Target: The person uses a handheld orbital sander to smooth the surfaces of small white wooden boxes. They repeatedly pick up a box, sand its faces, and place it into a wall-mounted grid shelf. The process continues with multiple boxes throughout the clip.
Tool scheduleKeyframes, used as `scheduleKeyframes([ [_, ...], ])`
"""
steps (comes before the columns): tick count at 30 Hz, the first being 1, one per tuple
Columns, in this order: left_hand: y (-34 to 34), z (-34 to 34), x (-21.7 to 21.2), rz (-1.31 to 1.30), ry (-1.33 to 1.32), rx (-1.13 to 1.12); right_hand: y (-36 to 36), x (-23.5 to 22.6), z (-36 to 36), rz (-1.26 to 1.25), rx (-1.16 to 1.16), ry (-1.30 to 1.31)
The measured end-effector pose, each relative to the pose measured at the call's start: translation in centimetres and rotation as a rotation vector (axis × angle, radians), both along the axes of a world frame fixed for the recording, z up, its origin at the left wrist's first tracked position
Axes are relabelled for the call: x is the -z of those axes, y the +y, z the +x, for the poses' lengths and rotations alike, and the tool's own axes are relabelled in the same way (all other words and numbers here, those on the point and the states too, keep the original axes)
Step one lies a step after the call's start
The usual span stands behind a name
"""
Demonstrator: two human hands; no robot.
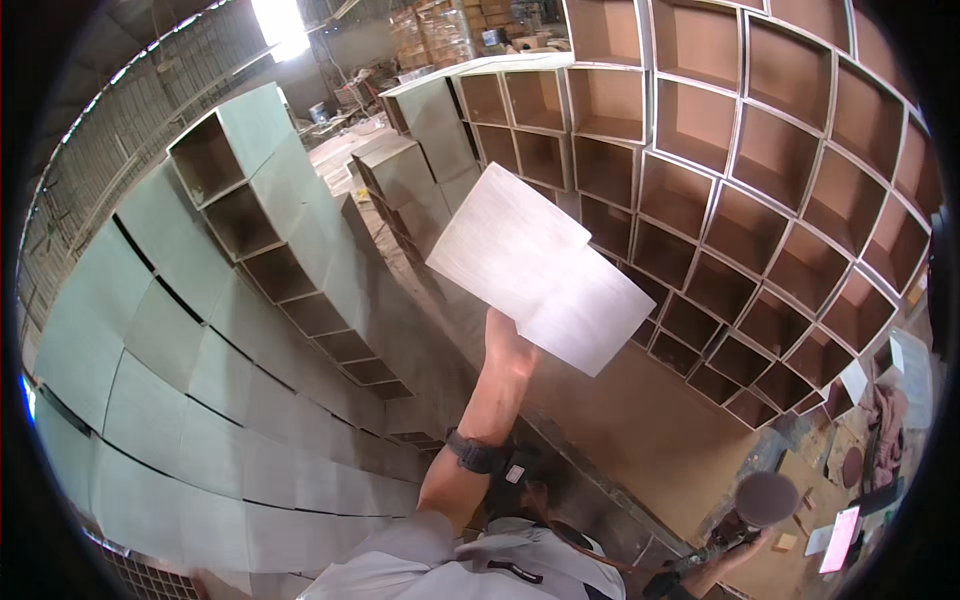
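Note:
My left arm reaches forward, and my left hand [512,348] goes up behind a whitish wooden box [510,235]. A second whitish face [588,308] meets it in a stepped outline; whether it is a separate box I cannot tell. The box covers my fingers, but it appears held up by that hand. At the lower right my right hand [742,556] is closed round a power sander [728,530]. Its round brown sanding disc [767,498] faces up, well apart from the box.
Pale boxes [165,370] are stacked in a long wall on my left. Open-fronted brown boxes [690,200] rise in rows at right. A brown board [640,440] lies below them. Near the sander are a lit pink screen [840,540], a crumpled cloth [885,430] and a small round disc [852,467].

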State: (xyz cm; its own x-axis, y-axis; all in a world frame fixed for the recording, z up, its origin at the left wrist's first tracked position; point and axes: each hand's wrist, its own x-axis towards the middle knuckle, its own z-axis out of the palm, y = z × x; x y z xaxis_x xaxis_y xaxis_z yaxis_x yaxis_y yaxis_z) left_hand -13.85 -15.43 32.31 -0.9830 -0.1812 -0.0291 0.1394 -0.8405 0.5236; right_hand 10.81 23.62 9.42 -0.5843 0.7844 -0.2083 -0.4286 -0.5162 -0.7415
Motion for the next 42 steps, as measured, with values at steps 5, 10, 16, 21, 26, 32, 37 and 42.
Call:
scheduleKeyframes([
  [5, 2.0, 0.1, 2.0, 0.039, -0.005, 0.09, -1.3, -2.8, 1.5, 0.016, -0.107, -0.036],
  [10, 7.9, 4.5, 11.3, 0.399, -0.024, 0.392, -1.2, -7.6, 0.1, 0.244, 0.212, -0.294],
  [16, 18.1, 13.6, 24.1, 0.632, -0.437, 0.456, 0.5, -22.4, -2.1, 0.815, -0.371, -0.534],
  [21, 21.7, 14.4, 24.0, 0.502, -0.826, 0.418, -0.5, -25.0, -7.3, 1.393, -0.597, -0.675],
  [26, 21.7, 14.3, 26.5, 0.525, -0.818, 0.39, -6.3, -21.7, -11.6, 1.849, -0.662, -0.717],
  [32, 21.8, 15.1, 29.1, 0.82, -0.625, 0.54, -11.8, -16.6, -14.7, 1.957, -0.816, -0.754],
  [37, 21.3, 14.8, 27.1, 0.699, -0.785, 0.503, -13.6, -12.8, -15.3, 2.09, -0.796, -0.641],
  [42, 22.0, 15.8, 30.4, 0.729, -0.529, 0.645, -12.6, -12.9, -19.3, 2.012, -0.789, -0.97],
])
